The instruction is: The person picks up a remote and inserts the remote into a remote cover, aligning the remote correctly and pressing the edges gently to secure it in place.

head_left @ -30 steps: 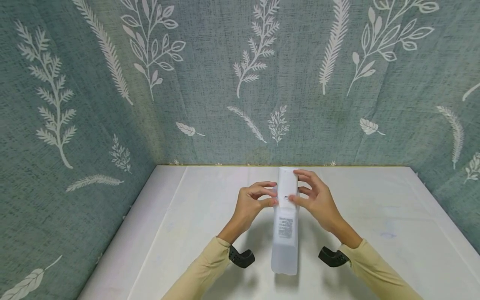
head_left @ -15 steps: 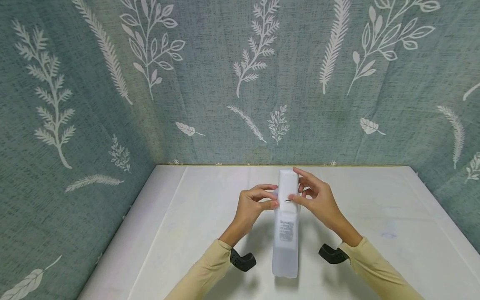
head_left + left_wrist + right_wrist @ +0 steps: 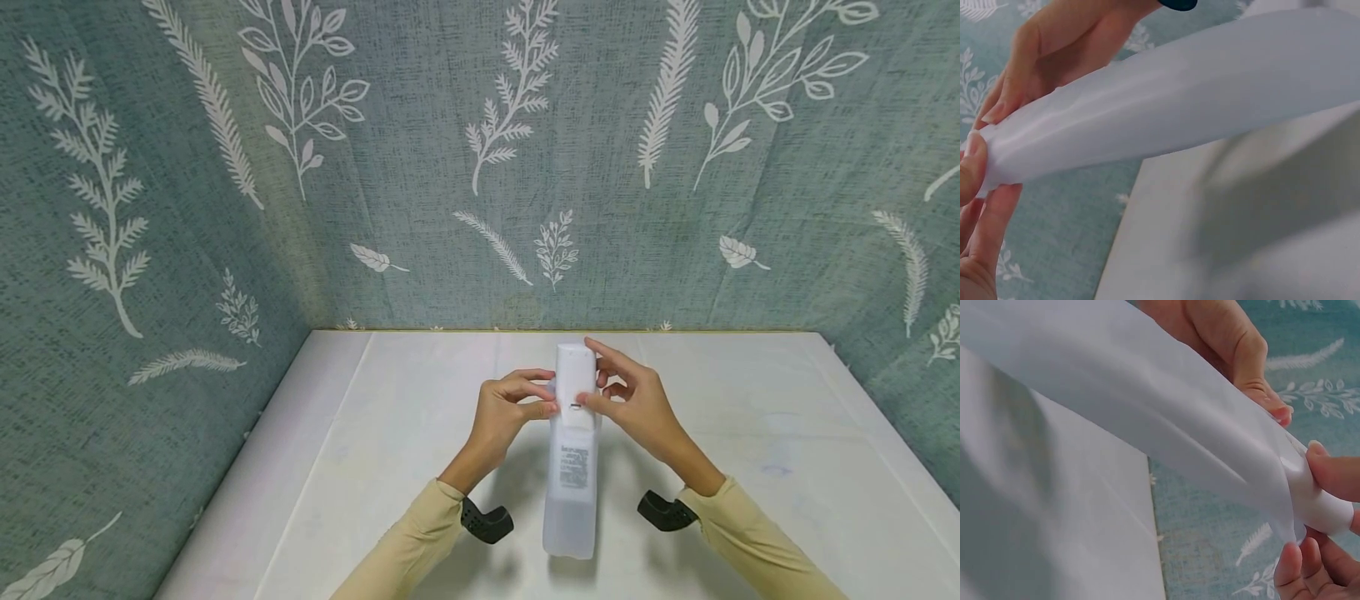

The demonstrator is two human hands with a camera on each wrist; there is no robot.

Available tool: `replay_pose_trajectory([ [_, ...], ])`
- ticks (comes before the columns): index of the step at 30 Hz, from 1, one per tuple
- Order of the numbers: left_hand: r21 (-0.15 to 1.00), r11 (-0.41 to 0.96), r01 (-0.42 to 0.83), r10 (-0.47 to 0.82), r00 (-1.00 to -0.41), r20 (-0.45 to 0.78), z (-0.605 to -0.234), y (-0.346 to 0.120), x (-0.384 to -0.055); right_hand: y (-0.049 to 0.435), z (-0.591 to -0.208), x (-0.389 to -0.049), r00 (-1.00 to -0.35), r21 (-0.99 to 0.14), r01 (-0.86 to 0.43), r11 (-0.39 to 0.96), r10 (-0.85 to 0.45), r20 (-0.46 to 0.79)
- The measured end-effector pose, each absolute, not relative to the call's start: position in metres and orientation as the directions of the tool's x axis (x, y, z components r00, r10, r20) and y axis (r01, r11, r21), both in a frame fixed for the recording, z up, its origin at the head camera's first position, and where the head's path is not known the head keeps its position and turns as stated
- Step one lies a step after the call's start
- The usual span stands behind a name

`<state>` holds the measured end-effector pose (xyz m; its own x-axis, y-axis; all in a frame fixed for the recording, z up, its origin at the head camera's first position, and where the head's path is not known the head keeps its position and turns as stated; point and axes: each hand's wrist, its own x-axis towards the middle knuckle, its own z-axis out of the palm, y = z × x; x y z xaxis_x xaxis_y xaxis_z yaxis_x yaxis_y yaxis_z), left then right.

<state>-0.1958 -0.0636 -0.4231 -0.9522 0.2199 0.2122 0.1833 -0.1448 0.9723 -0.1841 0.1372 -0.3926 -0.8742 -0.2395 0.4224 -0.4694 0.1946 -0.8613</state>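
Observation:
Between both hands hangs a long white bar-shaped device (image 3: 575, 375), like a remote control, its upper end bare and its lower part inside a translucent plastic sleeve (image 3: 570, 525) with printed text. My left hand (image 3: 504, 406) pinches the sleeve's left edge near its mouth. With the thumb on the device's face beside a small dark slot, my right hand (image 3: 632, 406) grips it from the right. The right wrist view shows the device's rounded end (image 3: 1329, 509) sticking out of the sleeve (image 3: 1147, 406). The sleeve (image 3: 1166, 100) fills much of the left wrist view.
A white table (image 3: 405, 467) spreads below the hands, with shadows on it. Green-blue cloth (image 3: 420, 167) with white leaf patterns rises behind it and at both sides. Black wrist-worn cameras, such as the left one (image 3: 487, 522), sit beneath the beige sleeves.
The device and its plastic sleeve have shifted slightly toward the person together. Both hands keep hold, and the right index finger lies straighter by the device's top end.

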Motion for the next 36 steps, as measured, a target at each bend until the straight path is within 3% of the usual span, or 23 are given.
replay_pose_trajectory([
  [17,0.965,-0.116,0.233,0.181,-0.951,0.251,-0.423,-0.056,-0.193,0.135,-0.409,-0.190,-0.851,-0.859,-0.497,0.126,-0.263,0.454],
  [27,0.955,-0.162,0.247,0.144,-0.952,0.271,-0.409,-0.062,-0.192,0.142,-0.424,-0.177,-0.882,-0.917,-0.398,0.023,-0.286,0.375],
  [36,0.953,-0.148,0.266,0.161,-0.944,0.289,-0.408,-0.064,-0.190,0.147,-0.432,-0.173,-0.843,-0.889,-0.447,-0.097,-0.286,0.455],
])
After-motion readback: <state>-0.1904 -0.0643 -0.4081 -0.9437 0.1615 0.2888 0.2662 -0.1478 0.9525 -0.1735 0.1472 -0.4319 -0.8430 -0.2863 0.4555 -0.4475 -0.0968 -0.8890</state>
